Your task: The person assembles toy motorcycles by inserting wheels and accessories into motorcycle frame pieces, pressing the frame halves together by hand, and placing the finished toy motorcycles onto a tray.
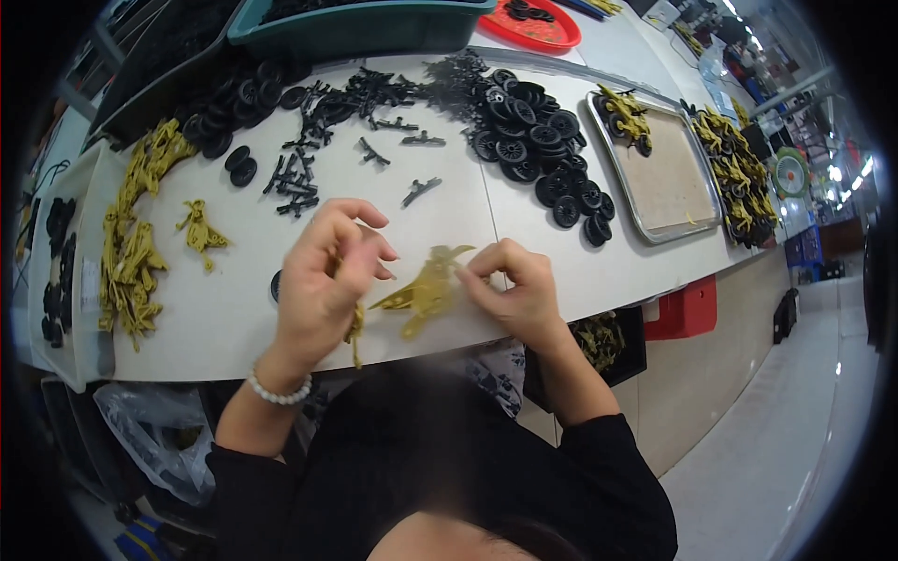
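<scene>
A yellow plastic toy motorcycle body [428, 294], smeared by motion, is between my hands above the near edge of the table. My right hand [519, 292] pinches its right end between thumb and forefinger. My left hand [327, 280], with a beaded bracelet at the wrist, is at its left; the fingers are half bent and apart, the thumb blurred. Another yellow piece [356, 335] shows beside the left palm, partly hidden; I cannot tell whether it lies on the table. A dark wheel [275, 286] is half covered by the left hand.
Yellow bodies [136, 266] lie heaped at left, near a white tray [94, 355]. Black forked parts [299, 178] and black wheels [538, 131] spread across the far side. A metal-rimmed tray [669, 178] holds assembled pieces at right. A teal bin [365, 33] stands behind.
</scene>
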A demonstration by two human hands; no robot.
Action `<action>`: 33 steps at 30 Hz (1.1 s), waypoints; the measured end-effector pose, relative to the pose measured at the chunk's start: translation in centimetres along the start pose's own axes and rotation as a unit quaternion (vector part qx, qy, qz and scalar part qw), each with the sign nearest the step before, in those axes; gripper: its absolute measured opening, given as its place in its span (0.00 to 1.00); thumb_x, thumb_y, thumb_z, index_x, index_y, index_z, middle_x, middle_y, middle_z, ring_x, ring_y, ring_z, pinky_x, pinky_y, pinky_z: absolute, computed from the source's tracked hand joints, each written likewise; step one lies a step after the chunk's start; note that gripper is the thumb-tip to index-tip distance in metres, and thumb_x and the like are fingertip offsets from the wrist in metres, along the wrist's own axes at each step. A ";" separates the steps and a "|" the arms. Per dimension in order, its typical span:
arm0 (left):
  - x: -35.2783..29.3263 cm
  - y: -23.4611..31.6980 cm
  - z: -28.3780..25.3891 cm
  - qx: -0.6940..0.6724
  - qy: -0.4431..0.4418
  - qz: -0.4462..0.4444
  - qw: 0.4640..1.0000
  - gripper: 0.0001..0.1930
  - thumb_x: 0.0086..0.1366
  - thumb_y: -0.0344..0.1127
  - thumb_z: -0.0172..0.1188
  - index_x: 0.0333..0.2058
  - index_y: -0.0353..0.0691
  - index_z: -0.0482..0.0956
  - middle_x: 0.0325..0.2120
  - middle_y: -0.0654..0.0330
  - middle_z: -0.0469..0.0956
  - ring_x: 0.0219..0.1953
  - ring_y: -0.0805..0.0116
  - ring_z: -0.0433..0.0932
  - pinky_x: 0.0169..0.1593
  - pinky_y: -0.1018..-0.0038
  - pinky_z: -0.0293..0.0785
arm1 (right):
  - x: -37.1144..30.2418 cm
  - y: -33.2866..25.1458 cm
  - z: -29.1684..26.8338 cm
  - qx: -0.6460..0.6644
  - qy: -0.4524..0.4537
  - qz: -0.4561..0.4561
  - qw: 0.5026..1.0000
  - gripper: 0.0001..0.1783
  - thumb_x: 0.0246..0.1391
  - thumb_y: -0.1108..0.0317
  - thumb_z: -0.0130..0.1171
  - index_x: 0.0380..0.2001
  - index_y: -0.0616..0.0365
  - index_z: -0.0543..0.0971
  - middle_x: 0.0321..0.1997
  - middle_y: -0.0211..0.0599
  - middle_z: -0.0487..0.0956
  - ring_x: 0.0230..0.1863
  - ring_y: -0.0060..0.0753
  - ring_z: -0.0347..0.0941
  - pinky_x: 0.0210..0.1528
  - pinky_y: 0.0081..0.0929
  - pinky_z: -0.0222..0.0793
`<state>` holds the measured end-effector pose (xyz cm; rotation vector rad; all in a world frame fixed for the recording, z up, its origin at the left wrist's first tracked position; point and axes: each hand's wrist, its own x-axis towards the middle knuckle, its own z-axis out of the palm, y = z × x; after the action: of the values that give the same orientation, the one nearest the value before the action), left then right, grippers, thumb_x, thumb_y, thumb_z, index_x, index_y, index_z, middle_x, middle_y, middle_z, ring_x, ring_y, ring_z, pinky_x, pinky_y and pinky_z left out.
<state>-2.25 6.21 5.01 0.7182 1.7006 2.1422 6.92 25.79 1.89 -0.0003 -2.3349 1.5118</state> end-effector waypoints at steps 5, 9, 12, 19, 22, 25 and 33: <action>1.5 -0.9 -1.7 -0.087 -0.024 -0.146 0.985 0.13 0.70 0.40 0.46 0.30 0.38 0.69 0.30 0.61 0.72 0.32 0.76 0.72 0.37 0.77 0.73 | -0.1 0.2 0.2 -0.057 -0.008 0.028 0.998 0.10 0.48 0.72 0.67 0.22 0.59 0.74 0.26 0.35 0.76 0.25 0.28 0.73 0.29 0.24 0.69; 2.6 -1.7 -3.0 -0.123 -0.028 -0.211 0.969 0.11 0.69 0.40 0.48 0.29 0.41 0.69 0.28 0.62 0.73 0.30 0.76 0.72 0.35 0.78 0.72 | -0.2 0.7 -0.3 -0.215 -0.006 -0.052 0.975 0.08 0.43 0.76 0.67 0.23 0.61 0.75 0.30 0.36 0.77 0.33 0.32 0.73 0.33 0.25 0.69; 3.2 -2.5 -3.6 -0.140 -0.044 -0.247 0.958 0.09 0.67 0.37 0.51 0.28 0.43 0.68 0.27 0.62 0.74 0.28 0.75 0.72 0.34 0.78 0.72 | -0.5 0.2 -0.5 -0.229 -0.020 -0.083 0.970 0.08 0.41 0.76 0.67 0.23 0.61 0.76 0.30 0.37 0.76 0.35 0.37 0.72 0.36 0.29 0.68; 3.8 -2.9 -3.7 -0.292 -0.103 -0.285 0.907 0.03 0.66 0.31 0.49 0.37 0.41 0.66 0.31 0.58 0.76 0.32 0.72 0.77 0.40 0.75 0.77 | -0.8 -0.3 -1.7 -0.203 -0.011 -0.085 0.975 0.09 0.40 0.78 0.66 0.29 0.61 0.78 0.35 0.38 0.77 0.39 0.38 0.73 0.41 0.30 0.69; 4.1 -1.4 -3.2 -0.246 -0.098 -0.310 0.913 0.08 0.66 0.28 0.47 0.43 0.38 0.66 0.38 0.53 0.77 0.36 0.69 0.78 0.44 0.74 0.77 | -0.2 -0.6 -1.5 -0.206 -0.026 -0.075 0.975 0.10 0.40 0.78 0.66 0.30 0.61 0.79 0.36 0.37 0.77 0.40 0.38 0.73 0.42 0.30 0.69; 4.6 -1.6 -3.9 -0.178 -0.128 -0.310 0.925 0.09 0.67 0.27 0.46 0.45 0.37 0.67 0.40 0.51 0.77 0.38 0.69 0.78 0.45 0.75 0.76 | 0.5 -0.8 -1.4 -0.209 -0.036 -0.084 0.974 0.11 0.41 0.77 0.66 0.31 0.61 0.79 0.36 0.37 0.77 0.41 0.38 0.72 0.43 0.30 0.69; 5.6 -1.5 -4.9 0.080 -0.245 -0.219 0.941 0.04 0.63 0.23 0.50 0.35 0.35 0.73 0.37 0.58 0.78 0.40 0.74 0.78 0.46 0.78 0.73 | 2.2 -0.7 -2.8 -0.249 -0.091 -0.142 0.954 0.08 0.46 0.72 0.65 0.32 0.61 0.80 0.35 0.37 0.77 0.38 0.36 0.73 0.38 0.28 0.69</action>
<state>-9.74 5.61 3.76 0.7494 1.5822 1.3950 5.82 28.42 4.15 0.3446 -2.6604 0.7917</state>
